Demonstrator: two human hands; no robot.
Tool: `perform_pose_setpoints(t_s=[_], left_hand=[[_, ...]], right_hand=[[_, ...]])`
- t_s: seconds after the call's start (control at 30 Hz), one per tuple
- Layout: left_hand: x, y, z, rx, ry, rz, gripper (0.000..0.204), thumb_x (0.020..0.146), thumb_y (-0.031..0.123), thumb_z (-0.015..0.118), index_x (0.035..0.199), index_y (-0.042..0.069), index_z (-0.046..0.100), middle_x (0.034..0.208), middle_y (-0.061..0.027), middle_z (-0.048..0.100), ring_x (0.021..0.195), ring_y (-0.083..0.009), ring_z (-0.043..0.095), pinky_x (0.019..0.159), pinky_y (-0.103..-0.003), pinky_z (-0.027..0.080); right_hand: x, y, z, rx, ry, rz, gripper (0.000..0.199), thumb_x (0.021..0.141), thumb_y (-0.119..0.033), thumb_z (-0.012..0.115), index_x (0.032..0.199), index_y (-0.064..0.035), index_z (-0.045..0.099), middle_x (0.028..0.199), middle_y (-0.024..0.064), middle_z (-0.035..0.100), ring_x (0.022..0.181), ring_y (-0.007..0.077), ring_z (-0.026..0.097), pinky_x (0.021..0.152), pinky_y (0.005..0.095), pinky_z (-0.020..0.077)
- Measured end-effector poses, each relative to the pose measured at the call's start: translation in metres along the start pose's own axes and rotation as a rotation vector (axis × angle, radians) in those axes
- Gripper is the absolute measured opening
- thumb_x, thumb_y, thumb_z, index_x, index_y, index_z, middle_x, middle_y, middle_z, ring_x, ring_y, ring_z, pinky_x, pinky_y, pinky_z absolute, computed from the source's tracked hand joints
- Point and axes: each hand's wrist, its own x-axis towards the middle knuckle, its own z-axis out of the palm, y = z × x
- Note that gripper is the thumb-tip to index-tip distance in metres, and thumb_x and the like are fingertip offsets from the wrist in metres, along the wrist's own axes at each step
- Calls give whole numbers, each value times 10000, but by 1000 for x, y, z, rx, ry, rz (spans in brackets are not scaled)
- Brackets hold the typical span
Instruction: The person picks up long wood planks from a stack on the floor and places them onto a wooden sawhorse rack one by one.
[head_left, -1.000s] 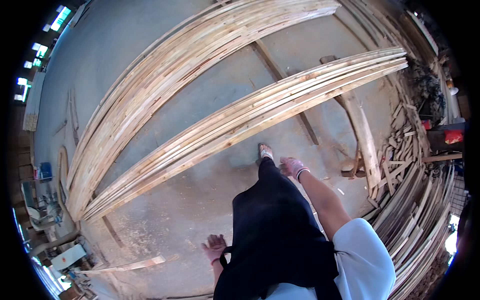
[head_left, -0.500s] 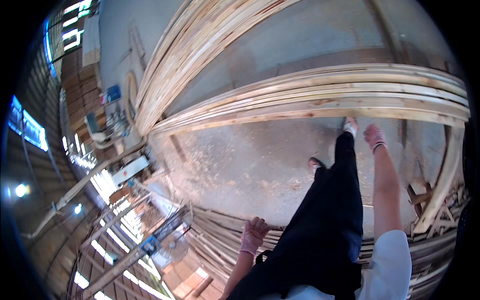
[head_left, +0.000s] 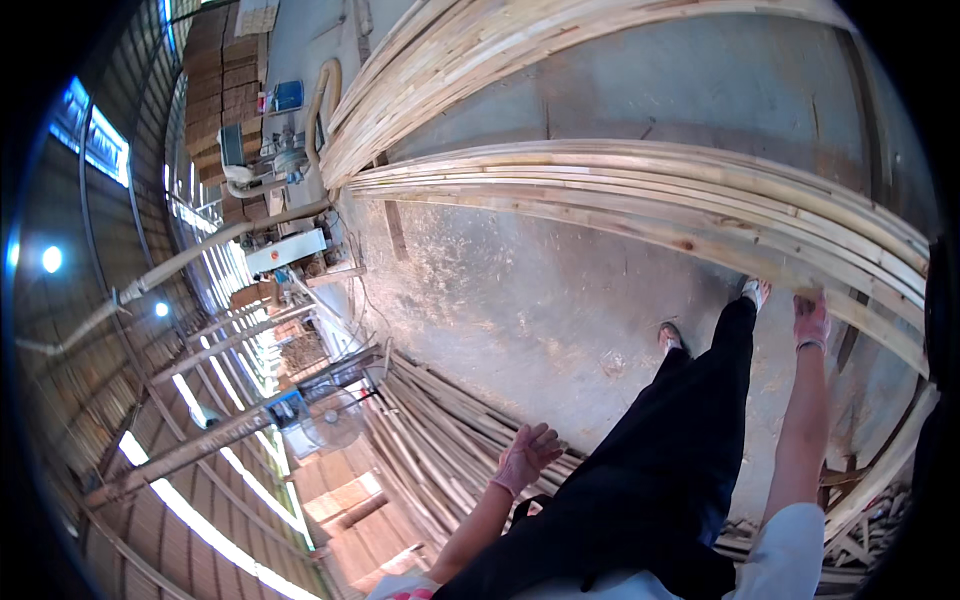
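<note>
My left hand [head_left: 527, 453], in a pink glove, hangs at my side with the fingers spread and nothing in it, above a heap of thin wood slats [head_left: 430, 445]. My right hand [head_left: 810, 318], also gloved in pink, reaches down beside my right leg to the near edge of a long stack of pale planks [head_left: 640, 205]; whether it grips a plank I cannot tell. My legs in dark trousers [head_left: 700, 420] stand on the concrete floor [head_left: 520, 300].
A second long stack of planks [head_left: 450, 60] lies farther off. Woodworking machines and a hose [head_left: 290, 180] stand at the left, with a fan [head_left: 335, 425] near the slat heap. More offcuts [head_left: 870, 500] pile up at the lower right.
The view has swung further left, bringing the shed's roof and machines into sight. My right hand has stayed low by the near plank stack, and my left hand has swung out from my side.
</note>
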Motion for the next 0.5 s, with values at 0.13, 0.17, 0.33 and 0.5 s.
perform_pose_setpoints(t_s=[0.13, 0.17, 0.33, 0.5], left_hand=[[40, 2, -25, -66, -111, -6, 528, 909, 454, 433, 1211, 22, 456, 1144, -154, 548, 1000, -317, 554, 928, -493, 416], [38, 7, -11, -27, -29, 3, 517, 920, 452, 406, 1217, 31, 452, 1157, -161, 541, 1007, -320, 550, 931, -491, 414], [118, 2, -36, -151, -220, -28, 446, 899, 488, 430, 1077, 90, 523, 992, -104, 624, 884, -290, 585, 784, -462, 483], [170, 3, -32, -270, -631, -122, 469, 889, 517, 370, 960, 109, 591, 971, -79, 625, 897, -278, 571, 886, -480, 417]], right_hand=[[-58, 21, -45, -37, -20, -4, 351, 858, -296, 606, 1112, -58, 557, 1011, 81, 595, 939, 216, 566, 841, 334, 484], [-51, 25, -83, -37, -236, 0, 349, 854, -296, 612, 1100, -53, 559, 1031, 80, 598, 959, 209, 563, 847, 337, 478], [-197, 33, -95, 50, -348, -30, 277, 852, -249, 614, 1059, -69, 577, 1056, 81, 603, 996, 229, 559, 888, 381, 453], [-332, 48, -109, 56, -477, -132, 239, 877, -198, 568, 1074, -63, 577, 1085, 71, 597, 1048, 221, 542, 951, 412, 416]])
